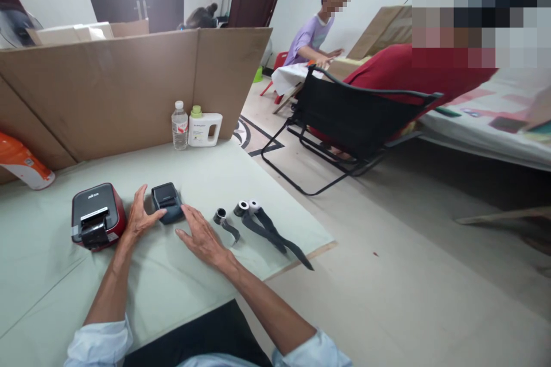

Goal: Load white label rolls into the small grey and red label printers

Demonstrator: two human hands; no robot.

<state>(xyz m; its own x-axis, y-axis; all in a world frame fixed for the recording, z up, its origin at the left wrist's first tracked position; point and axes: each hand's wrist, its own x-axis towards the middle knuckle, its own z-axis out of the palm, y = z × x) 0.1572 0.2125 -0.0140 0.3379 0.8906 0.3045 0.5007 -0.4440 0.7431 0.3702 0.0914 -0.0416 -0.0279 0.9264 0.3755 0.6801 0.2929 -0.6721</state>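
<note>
A small dark label printer (167, 201) sits on the pale green table cover between my hands. My left hand (140, 215) is open at its left side, thumb reaching toward its front edge. With fingers outstretched, my right hand (201, 234) is at the printer's right side, fingertips close to its corner; whether they touch I cannot tell. Left of my left hand stands a larger black and red label printer (98, 215), a dark strip at its front slot. Right of my right hand lie a small roll with a short dark tail (220, 216) and two rolls with long black strips (243, 208).
A cardboard screen (129, 85) borders the table's back. Before it stand a water bottle (179, 126), a white jug (205, 128) and an orange-and-white bottle (26, 163). A black folding chair (357, 111) holds a person in red; another person in purple (307, 39) works beyond.
</note>
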